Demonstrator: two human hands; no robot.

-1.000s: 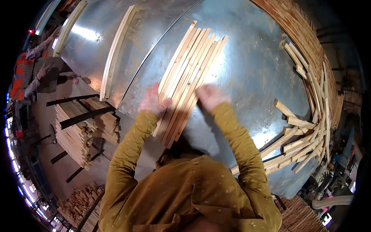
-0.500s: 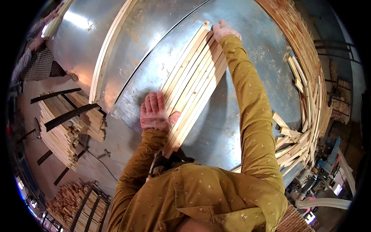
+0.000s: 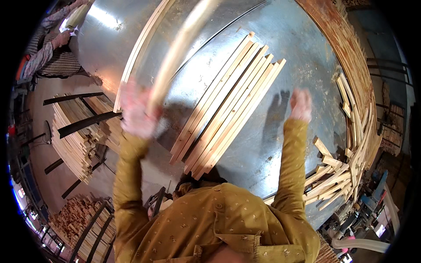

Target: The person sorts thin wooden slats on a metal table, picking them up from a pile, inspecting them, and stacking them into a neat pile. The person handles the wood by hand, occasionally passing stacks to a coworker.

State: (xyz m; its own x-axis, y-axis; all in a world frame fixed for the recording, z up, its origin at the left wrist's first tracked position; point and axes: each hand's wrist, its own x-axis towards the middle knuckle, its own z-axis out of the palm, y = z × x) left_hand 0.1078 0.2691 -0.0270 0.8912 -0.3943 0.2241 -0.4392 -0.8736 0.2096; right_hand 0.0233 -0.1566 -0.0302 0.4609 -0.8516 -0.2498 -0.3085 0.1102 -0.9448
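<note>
My left hand point(image 3: 139, 111), in a pale pink-stained covering, is shut on one long wooden strip point(image 3: 173, 61). The strip is lifted above the metal tabletop and smeared by motion, its far end slanting up and to the right. In the middle of the tabletop lies a row of wooden strips point(image 3: 232, 101), slanted from near left to far right. Their ends are uneven, and a gap divides the row near its left side. Right of these strips my right hand point(image 3: 301, 105) hangs above the metal, blurred and holding nothing, its shadow showing fingers apart.
Another long strip point(image 3: 139, 55) lies farther left on the metal tabletop point(image 3: 258, 158). Loose offcuts point(image 3: 335, 175) pile up along the right edge. Stacked strips point(image 3: 72, 136) on a black-armed rack stand at left. Another person's hand point(image 3: 61, 38) shows at far left.
Both hands have left the row of strips. My left hand has moved left and up with one strip; my right hand has come back nearer and right. The row's strips now lie more spread apart.
</note>
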